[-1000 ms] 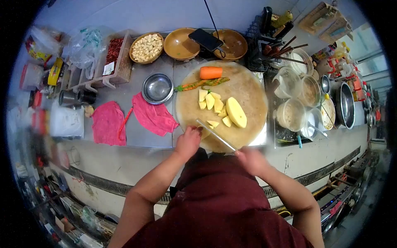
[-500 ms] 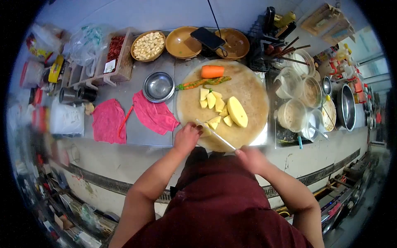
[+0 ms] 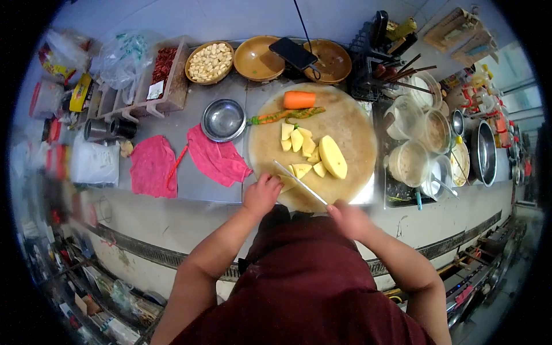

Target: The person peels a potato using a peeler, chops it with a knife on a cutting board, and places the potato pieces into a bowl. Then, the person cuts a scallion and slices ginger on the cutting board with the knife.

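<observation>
My left hand (image 3: 263, 194) has its fingers wrapped on a pale yellow potato piece (image 3: 286, 183) at the near left of the round cutting board (image 3: 359, 135). In my right hand (image 3: 348, 218) is the handle of a knife (image 3: 302, 185), its blade slanting up and left beside that piece. Several cut potato chunks (image 3: 296, 140) lie beyond the blade, next to a large peeled potato half (image 3: 333, 157). An orange carrot piece (image 3: 299, 100) and a green-and-orange vegetable (image 3: 292, 115) rest at the board's far side.
A steel bowl (image 3: 223, 120) and pink cloths (image 3: 154, 167) are left of the board. Behind stand a bowl of garlic cloves (image 3: 209, 62), brown bowls (image 3: 259, 58) and a phone (image 3: 293, 54). Plastic tubs (image 3: 407, 163) crowd the right.
One more cut chunk lies beyond the blade, near the others. My hands and the knife have shifted only slightly. The whole view has drifted a little to the right.
</observation>
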The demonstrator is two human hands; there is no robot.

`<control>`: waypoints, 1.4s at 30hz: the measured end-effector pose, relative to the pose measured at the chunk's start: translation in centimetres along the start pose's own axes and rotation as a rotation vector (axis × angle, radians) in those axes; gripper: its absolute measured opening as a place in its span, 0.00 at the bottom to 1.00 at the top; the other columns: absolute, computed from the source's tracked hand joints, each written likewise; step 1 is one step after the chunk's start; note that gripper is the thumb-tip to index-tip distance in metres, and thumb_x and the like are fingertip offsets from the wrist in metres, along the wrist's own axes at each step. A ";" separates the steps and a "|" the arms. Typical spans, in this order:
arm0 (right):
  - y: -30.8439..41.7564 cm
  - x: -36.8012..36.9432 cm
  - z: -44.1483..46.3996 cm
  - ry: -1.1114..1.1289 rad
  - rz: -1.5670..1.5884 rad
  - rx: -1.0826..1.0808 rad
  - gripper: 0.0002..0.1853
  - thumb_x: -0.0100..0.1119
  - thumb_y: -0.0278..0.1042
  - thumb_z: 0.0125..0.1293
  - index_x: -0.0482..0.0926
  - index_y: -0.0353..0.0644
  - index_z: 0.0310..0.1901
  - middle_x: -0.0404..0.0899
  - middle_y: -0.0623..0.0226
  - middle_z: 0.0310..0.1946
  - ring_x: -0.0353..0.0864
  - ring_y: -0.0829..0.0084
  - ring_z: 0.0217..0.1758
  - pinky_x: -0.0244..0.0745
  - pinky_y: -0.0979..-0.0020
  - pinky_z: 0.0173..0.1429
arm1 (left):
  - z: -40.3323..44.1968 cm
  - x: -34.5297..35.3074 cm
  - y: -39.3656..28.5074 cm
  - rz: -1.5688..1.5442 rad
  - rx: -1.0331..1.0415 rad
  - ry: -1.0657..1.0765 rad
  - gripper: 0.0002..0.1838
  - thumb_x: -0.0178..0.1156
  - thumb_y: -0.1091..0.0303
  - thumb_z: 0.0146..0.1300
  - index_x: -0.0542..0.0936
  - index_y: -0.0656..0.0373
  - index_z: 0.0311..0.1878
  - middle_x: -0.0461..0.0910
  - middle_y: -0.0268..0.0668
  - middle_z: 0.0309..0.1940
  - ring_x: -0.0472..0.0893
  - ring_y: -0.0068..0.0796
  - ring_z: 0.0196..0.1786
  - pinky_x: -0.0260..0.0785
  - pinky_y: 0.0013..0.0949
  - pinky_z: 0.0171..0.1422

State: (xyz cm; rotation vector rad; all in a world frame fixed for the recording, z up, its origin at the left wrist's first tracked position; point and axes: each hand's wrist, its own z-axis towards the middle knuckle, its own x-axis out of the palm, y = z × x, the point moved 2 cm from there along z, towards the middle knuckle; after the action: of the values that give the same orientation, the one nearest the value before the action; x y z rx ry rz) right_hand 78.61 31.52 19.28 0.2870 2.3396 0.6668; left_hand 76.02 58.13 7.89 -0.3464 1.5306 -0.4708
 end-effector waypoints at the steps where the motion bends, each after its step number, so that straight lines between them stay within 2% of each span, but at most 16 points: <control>1: 0.2 -0.1 -0.6 -0.015 -0.003 0.000 0.30 0.41 0.58 0.76 0.76 0.32 0.43 0.80 0.38 0.32 0.79 0.37 0.41 0.74 0.48 0.50 | -0.1 0.5 -0.2 0.000 -0.003 0.000 0.12 0.63 0.60 0.62 0.79 0.51 0.46 0.77 0.39 0.45 0.82 0.46 0.38 0.78 0.45 0.37; 3: -0.1 0.2 -1.1 -0.001 -0.014 -0.023 0.30 0.40 0.58 0.76 0.76 0.32 0.44 0.80 0.38 0.32 0.79 0.37 0.41 0.74 0.48 0.50 | -0.2 1.2 -0.5 0.043 -0.010 -0.106 0.09 0.61 0.59 0.64 0.78 0.49 0.45 0.75 0.40 0.41 0.82 0.48 0.28 0.77 0.46 0.32; 7: -0.1 1.0 -0.1 0.026 -0.042 0.014 0.29 0.41 0.57 0.76 0.75 0.32 0.45 0.80 0.38 0.31 0.80 0.38 0.40 0.74 0.48 0.49 | -0.6 1.7 -0.8 0.070 -0.037 -0.120 0.10 0.59 0.60 0.65 0.77 0.49 0.46 0.75 0.42 0.41 0.82 0.48 0.28 0.77 0.46 0.32; 9: -0.2 1.8 1.2 0.028 -0.032 0.006 0.29 0.41 0.57 0.76 0.75 0.32 0.45 0.81 0.38 0.32 0.80 0.38 0.40 0.74 0.48 0.49 | -0.8 1.8 -0.6 -0.009 -0.030 -0.080 0.10 0.59 0.60 0.65 0.78 0.50 0.47 0.75 0.42 0.43 0.82 0.48 0.31 0.78 0.48 0.35; 13: -0.5 0.6 1.4 0.052 -0.020 -0.032 0.29 0.41 0.57 0.76 0.76 0.31 0.44 0.81 0.39 0.31 0.80 0.38 0.40 0.74 0.48 0.49 | -0.5 1.2 0.4 0.026 -0.029 -0.055 0.10 0.60 0.61 0.64 0.79 0.52 0.46 0.76 0.42 0.45 0.82 0.48 0.37 0.77 0.48 0.41; 15: -0.4 -0.1 0.1 0.037 -0.017 -0.044 0.29 0.41 0.57 0.76 0.76 0.31 0.44 0.81 0.39 0.31 0.80 0.38 0.40 0.74 0.49 0.49 | -0.1 0.6 0.9 -0.006 0.044 -0.089 0.10 0.62 0.61 0.62 0.80 0.53 0.43 0.76 0.41 0.44 0.81 0.47 0.41 0.76 0.47 0.46; 19: 0.2 -0.4 -0.8 0.056 -0.025 -0.050 0.29 0.42 0.57 0.76 0.76 0.31 0.43 0.81 0.39 0.33 0.80 0.39 0.41 0.74 0.49 0.49 | 0.7 0.5 1.2 0.032 -0.005 -0.071 0.11 0.63 0.60 0.60 0.80 0.54 0.42 0.77 0.41 0.43 0.81 0.46 0.41 0.76 0.45 0.46; 25: 0.4 1.7 2.6 0.086 -0.037 -0.009 0.29 0.41 0.57 0.76 0.76 0.32 0.43 0.80 0.37 0.32 0.80 0.39 0.42 0.74 0.49 0.49 | 0.2 0.0 1.3 -0.009 0.069 -0.165 0.11 0.65 0.61 0.59 0.80 0.55 0.40 0.77 0.41 0.42 0.80 0.47 0.39 0.76 0.44 0.43; 27: 0.4 1.1 2.6 0.079 -0.040 -0.011 0.30 0.41 0.57 0.76 0.76 0.32 0.43 0.80 0.38 0.31 0.80 0.38 0.41 0.75 0.49 0.48 | -0.3 0.5 1.4 -0.058 -0.006 -0.052 0.12 0.63 0.64 0.61 0.78 0.59 0.44 0.76 0.44 0.44 0.79 0.50 0.44 0.75 0.46 0.48; 33: 0.8 -0.1 0.2 0.013 -0.051 -0.051 0.30 0.40 0.58 0.76 0.76 0.32 0.43 0.80 0.39 0.29 0.81 0.38 0.39 0.75 0.49 0.47 | -1.3 1.6 -0.3 -0.152 -0.153 -0.061 0.13 0.61 0.66 0.62 0.75 0.59 0.48 0.75 0.45 0.44 0.78 0.54 0.44 0.75 0.51 0.46; 37: 0.3 1.1 1.2 0.006 -0.075 -0.019 0.29 0.42 0.57 0.75 0.76 0.32 0.43 0.80 0.39 0.29 0.81 0.38 0.38 0.75 0.48 0.46 | -1.0 1.7 -0.8 -0.182 -0.130 -0.104 0.12 0.60 0.68 0.62 0.74 0.60 0.47 0.75 0.47 0.44 0.78 0.56 0.43 0.75 0.51 0.45; 40: 0.5 1.4 2.5 0.039 -0.070 -0.017 0.29 0.42 0.57 0.76 0.76 0.32 0.43 0.80 0.39 0.29 0.81 0.38 0.38 0.75 0.48 0.47 | -1.0 1.3 -0.7 -0.210 -0.162 -0.046 0.12 0.61 0.69 0.61 0.74 0.61 0.46 0.74 0.49 0.44 0.78 0.56 0.44 0.74 0.51 0.47; 42: 0.3 1.0 2.3 0.039 -0.062 -0.037 0.30 0.42 0.57 0.75 0.76 0.31 0.43 0.81 0.39 0.30 0.81 0.38 0.38 0.75 0.48 0.47 | -1.1 1.1 -0.9 -0.252 -0.121 -0.105 0.12 0.61 0.70 0.59 0.74 0.61 0.46 0.74 0.50 0.44 0.78 0.56 0.44 0.74 0.51 0.47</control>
State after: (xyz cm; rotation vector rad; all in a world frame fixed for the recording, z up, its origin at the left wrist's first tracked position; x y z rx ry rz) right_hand 79.39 33.01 17.47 0.1856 2.3604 0.6901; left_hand 74.83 56.90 7.33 -0.6539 1.4227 -0.5487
